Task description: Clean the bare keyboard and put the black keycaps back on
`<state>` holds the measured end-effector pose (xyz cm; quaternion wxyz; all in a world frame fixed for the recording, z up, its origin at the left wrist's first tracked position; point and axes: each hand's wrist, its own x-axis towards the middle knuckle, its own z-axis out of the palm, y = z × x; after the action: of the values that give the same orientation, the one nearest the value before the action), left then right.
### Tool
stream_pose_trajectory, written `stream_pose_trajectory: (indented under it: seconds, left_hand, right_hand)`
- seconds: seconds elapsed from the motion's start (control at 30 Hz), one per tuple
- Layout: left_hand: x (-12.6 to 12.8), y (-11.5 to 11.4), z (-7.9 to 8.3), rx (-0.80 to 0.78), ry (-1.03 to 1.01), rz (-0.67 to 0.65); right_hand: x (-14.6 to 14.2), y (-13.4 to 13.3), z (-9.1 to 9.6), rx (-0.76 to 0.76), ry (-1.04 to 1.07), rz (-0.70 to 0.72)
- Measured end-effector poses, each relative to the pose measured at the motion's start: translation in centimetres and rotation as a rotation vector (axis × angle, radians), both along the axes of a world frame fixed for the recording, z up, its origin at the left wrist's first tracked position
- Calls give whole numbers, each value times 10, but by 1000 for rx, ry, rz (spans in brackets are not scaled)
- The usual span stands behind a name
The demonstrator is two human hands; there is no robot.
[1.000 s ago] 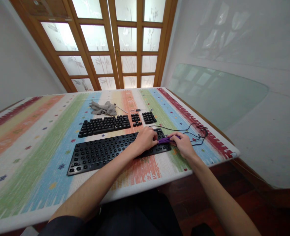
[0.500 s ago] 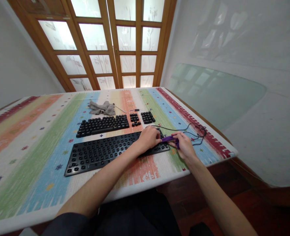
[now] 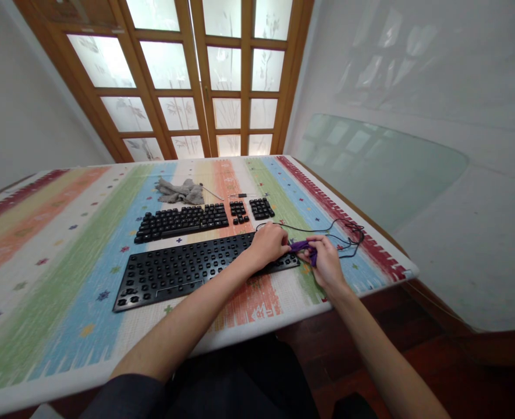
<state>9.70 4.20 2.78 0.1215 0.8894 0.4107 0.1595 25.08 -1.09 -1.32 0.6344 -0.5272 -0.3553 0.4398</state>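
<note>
A black keyboard (image 3: 174,270) with its keycaps off lies across the striped cloth in front of me. Over its right end, my left hand (image 3: 271,241) has its fingers closed on one end of a purple cloth (image 3: 301,245). The other part of that cloth is bunched in my right hand (image 3: 325,259), closed just off the keyboard's right edge. My left hand and forearm hide part of the keyboard's right side. Behind it, the removed black keycaps (image 3: 183,221) sit in rows, with smaller groups of keycaps (image 3: 261,208) to the right.
A crumpled grey cloth (image 3: 181,192) lies behind the keycaps, beside a thin tool with a black part (image 3: 242,195). The keyboard's black cable (image 3: 355,233) loops near the table's right edge. A wall (image 3: 458,233) rises on the right.
My left hand has shifted slightly right, closer to my right hand. The purple cloth between them looks shorter and more bunched. The view has moved very slightly.
</note>
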Motion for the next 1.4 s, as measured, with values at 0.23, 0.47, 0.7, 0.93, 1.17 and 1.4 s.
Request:
stream_pose_trajectory:
  seconds: [0.23, 0.47, 0.7, 0.93, 1.17, 1.4]
  left_hand:
    - [1, -2, 1, 53, -16, -46]
    - [-23, 6, 14, -66, -412, -189]
    - [-68, -13, 36, -239, -632, -233]
    - [-105, -32, 38, -323, -737, -175]
    - [-174, -53, 54, -203, -505, 5]
    - [-247, -80, 43, -133, -359, 165]
  right_hand:
    - [-9, 1, 22, 34, -105, 36]
    - [-23, -5, 62, 193, -232, 121]
    - [-43, -11, 79, 287, -294, 277]
    - [-54, -16, 110, 316, -658, 437]
    - [-82, -11, 106, 305, -748, 654]
    - [-149, -1, 79, 397, -835, 853]
